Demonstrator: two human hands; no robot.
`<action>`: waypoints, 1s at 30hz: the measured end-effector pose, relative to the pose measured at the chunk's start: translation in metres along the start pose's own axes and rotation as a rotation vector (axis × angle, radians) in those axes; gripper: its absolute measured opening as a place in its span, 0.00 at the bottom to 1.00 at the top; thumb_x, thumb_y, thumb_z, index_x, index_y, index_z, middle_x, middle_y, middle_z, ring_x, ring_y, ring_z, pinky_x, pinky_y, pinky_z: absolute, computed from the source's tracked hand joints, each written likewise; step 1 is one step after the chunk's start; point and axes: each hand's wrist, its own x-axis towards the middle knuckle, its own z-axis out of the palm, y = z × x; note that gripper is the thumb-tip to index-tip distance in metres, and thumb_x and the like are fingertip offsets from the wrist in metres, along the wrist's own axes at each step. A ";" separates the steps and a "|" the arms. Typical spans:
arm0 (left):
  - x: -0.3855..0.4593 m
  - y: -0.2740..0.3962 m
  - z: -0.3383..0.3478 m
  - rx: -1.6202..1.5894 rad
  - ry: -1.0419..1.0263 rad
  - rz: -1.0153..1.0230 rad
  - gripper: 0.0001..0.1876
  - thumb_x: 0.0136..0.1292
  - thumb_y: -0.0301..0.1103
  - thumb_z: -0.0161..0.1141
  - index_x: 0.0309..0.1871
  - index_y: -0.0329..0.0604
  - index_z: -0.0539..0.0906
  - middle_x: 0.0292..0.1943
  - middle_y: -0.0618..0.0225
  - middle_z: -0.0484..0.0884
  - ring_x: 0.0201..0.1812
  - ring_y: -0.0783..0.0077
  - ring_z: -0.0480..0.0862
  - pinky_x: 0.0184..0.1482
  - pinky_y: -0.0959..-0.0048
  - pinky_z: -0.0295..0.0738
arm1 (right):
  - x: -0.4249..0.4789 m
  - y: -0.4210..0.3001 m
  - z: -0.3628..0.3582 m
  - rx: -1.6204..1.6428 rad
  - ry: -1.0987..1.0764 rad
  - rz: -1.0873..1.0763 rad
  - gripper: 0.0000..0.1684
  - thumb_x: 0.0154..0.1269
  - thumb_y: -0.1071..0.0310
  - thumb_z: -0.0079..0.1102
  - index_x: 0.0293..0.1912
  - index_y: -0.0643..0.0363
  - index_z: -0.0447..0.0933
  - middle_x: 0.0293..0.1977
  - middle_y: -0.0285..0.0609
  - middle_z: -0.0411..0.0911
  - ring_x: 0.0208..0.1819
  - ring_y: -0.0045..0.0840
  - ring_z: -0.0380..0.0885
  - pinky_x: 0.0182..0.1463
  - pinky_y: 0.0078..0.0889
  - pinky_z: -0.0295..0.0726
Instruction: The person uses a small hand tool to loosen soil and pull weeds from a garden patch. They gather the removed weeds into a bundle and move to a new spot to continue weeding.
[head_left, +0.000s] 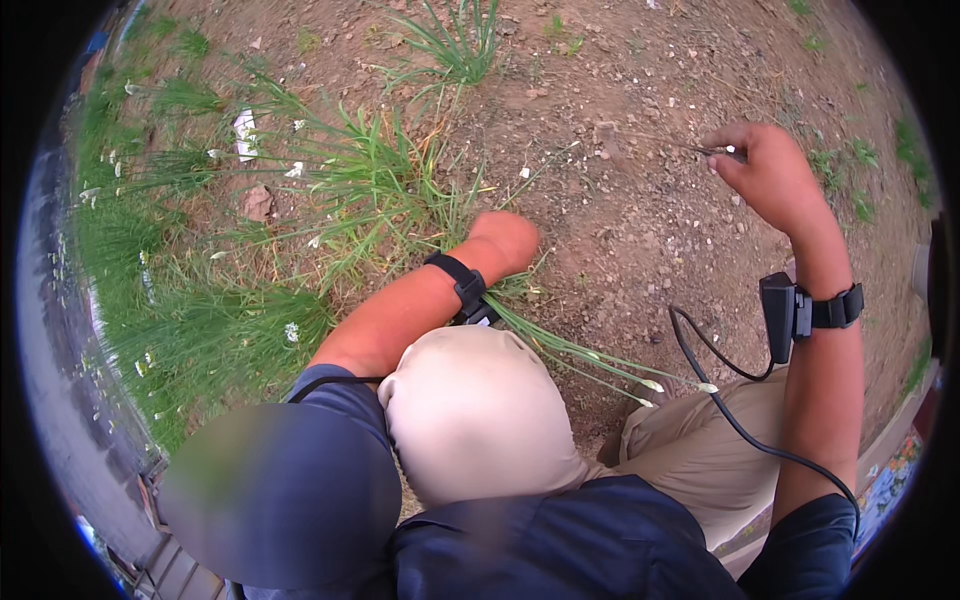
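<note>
My left hand is down in a clump of garlic chives, its back towards me and its fingers hidden. Long green flower stalks with pale buds come out from under that wrist and reach right, past my knee. Another stalk slants up from beside the knuckles. Over bare soil at the right, my right hand pinches a thin-shafted hand tool between thumb and fingers. The shaft points left to a brownish, blurred flat end near the ground.
Another chive clump grows at the top. Flowering chives crowd the left, with a stone and a white scrap among them. My bent knee is close by my left wrist. A black cable loops along my right arm.
</note>
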 end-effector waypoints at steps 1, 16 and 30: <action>-0.002 0.000 -0.004 -0.015 0.005 -0.019 0.13 0.63 0.36 0.60 0.44 0.42 0.91 0.47 0.53 0.90 0.50 0.51 0.89 0.50 0.55 0.85 | 0.000 0.000 0.000 -0.005 0.005 -0.004 0.16 0.60 0.65 0.66 0.47 0.59 0.88 0.43 0.54 0.86 0.47 0.46 0.84 0.54 0.41 0.81; -0.002 -0.019 -0.011 -0.595 0.014 0.354 0.20 0.65 0.48 0.62 0.46 0.37 0.84 0.37 0.50 0.86 0.40 0.54 0.85 0.47 0.57 0.77 | -0.003 -0.005 0.001 -0.045 0.025 0.004 0.16 0.60 0.66 0.66 0.46 0.61 0.87 0.43 0.54 0.86 0.47 0.46 0.85 0.54 0.40 0.82; -0.067 -0.169 -0.037 -0.392 0.628 -0.188 0.17 0.60 0.36 0.61 0.47 0.33 0.81 0.38 0.40 0.85 0.43 0.39 0.85 0.48 0.53 0.79 | -0.006 -0.012 -0.002 -0.026 -0.037 0.018 0.14 0.60 0.68 0.66 0.46 0.60 0.87 0.43 0.53 0.86 0.46 0.44 0.85 0.53 0.39 0.81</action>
